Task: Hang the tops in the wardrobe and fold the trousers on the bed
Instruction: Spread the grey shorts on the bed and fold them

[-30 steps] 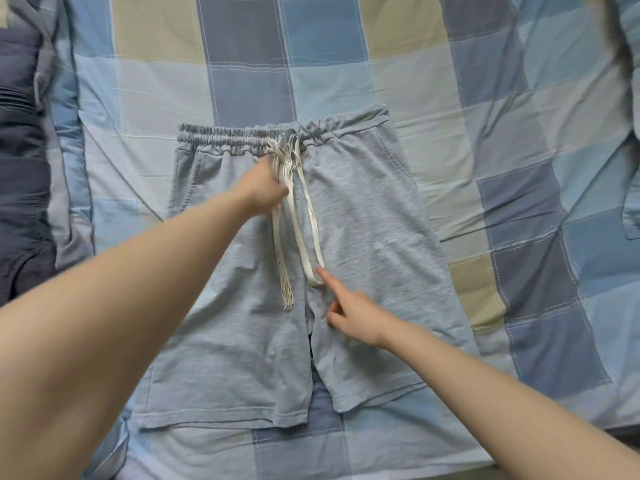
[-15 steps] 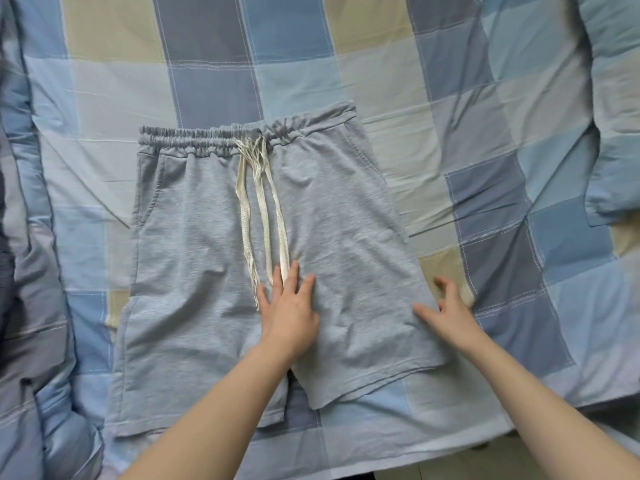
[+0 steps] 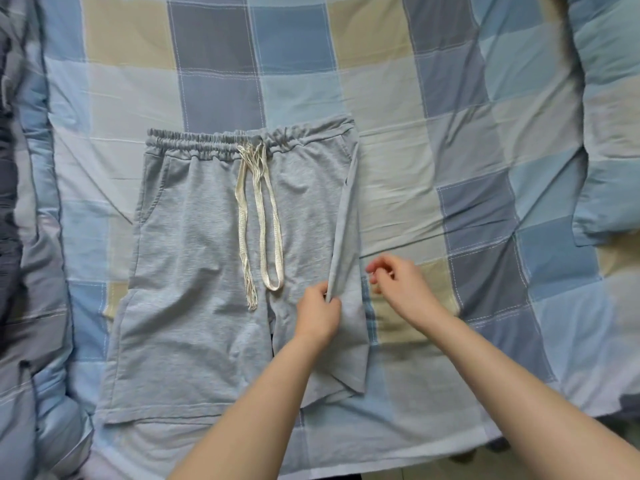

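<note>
Grey shorts (image 3: 194, 271) with a cream drawstring (image 3: 263, 216) lie flat on the checked bed cover (image 3: 450, 168), waistband at the far side. The right leg's outer edge is lifted into a fold that stands up along the right side. My left hand (image 3: 318, 315) pinches that raised fold near the middle of the leg. My right hand (image 3: 398, 285) hovers just to the right of the fold, blurred, fingers loosely curled and holding nothing.
A dark garment (image 3: 8, 202) lies bunched at the far left edge of the bed. A pillow in the same checked fabric (image 3: 609, 133) sits at the right. The bed's near edge and a strip of floor (image 3: 485, 469) show at the bottom.
My left hand moved from pressing flat on the crotch area to pinching the right leg's edge. The right leg's outer side has been lifted and folded inward. My right hand came off the hem.
</note>
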The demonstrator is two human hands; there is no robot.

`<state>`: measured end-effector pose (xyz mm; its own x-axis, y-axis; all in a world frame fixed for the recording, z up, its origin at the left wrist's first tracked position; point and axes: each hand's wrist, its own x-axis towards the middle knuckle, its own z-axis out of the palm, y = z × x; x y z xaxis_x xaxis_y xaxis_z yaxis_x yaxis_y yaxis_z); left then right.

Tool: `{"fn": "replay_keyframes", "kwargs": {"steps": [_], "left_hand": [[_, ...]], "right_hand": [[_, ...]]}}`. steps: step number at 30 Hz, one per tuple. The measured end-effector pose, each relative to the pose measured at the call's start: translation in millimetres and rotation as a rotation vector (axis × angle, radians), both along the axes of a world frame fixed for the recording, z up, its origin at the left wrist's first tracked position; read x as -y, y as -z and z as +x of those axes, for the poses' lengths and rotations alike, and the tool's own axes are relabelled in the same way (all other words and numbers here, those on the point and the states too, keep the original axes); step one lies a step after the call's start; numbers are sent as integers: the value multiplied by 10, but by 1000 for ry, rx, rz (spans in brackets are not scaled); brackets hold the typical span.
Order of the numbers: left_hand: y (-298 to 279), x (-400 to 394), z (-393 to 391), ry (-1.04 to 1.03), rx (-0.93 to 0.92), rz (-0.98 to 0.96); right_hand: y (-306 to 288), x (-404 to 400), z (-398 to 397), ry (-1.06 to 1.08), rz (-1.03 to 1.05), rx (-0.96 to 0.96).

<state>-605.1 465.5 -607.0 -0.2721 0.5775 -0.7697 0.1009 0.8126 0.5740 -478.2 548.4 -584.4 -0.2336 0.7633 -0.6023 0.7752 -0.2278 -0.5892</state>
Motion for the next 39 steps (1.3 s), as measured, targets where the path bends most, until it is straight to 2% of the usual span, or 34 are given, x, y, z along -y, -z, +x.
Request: {"fn": "replay_keyframes", "kwargs": {"steps": [2,4,6,9,11,15,20,22,26,28,34,39], "left_hand": [[-45,89,0,33,14,55],[-76,188,7,101,20,88],[-71,301,-30,151,41,118],[-35,456,-143,159,178,148],[-11,593,-290,99,283,168],[-80,961,-722,-9,338,170],[-359,1535,-1446,-187,384,168],[-400,1815,-1764,-213,327,137],[-211,2337,-2239,-96,-23,-11],[-76,2502,-2349,-59,-104,-91],[106,2590,-2569,-58,-204,-150],[182,2585,-2706,33,-259,-207]], "right_hand": [[80,-389,-241,55,160,66],[167,-752,-562,-37,181,78],[298,-1029,-864,-124,109,113],[460,-1266,-1146,6,-58,110],[462,-1234,-1352,83,-28,87],[273,-964,-1787,99,244,159],[17,-621,-2468,-151,371,149],[-4,-482,-2794,-307,376,130],[73,-197,-3411,-576,394,145],[147,-93,-3641,-673,421,188],[292,-34,-4049,-838,399,352],[312,-141,-4143,-1030,435,340]]}}
